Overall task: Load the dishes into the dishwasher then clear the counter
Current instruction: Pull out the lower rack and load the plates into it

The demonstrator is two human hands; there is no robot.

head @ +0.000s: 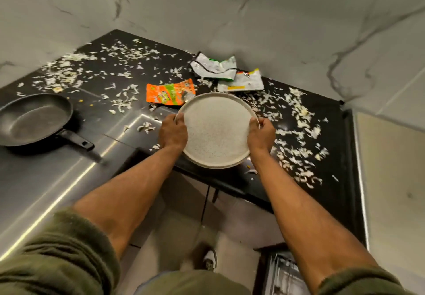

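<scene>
- The speckled plate (216, 131) sits at the front edge of the black counter (334, 147), its near rim jutting slightly past the edge. The doubled rim at the bottom may mean a second plate lies under it; I cannot tell.
- The left hand (173, 131) grips the plate's left rim and the right hand (261, 135) grips its right rim, fingers curled over the edge, the two hands held apart by the plate's width.
- Just behind the plate lie an orange wrapper (170, 91) and two silver wrappers (226, 74); pale vegetable scraps (296, 154) are strewn all around.
- A black frying pan (34, 120) rests well to the left, by the steel worktop (57, 179).
- What looks like a wire dishwasher rack (284, 276) shows low on the right.
- Step in hand, as I judge it: picking up the plate for loading. The next move calls for lifting it level, swinging it down to the right, and slotting it on edge in the rack. The pan, wrappers and scraps remain to be dealt with.
</scene>
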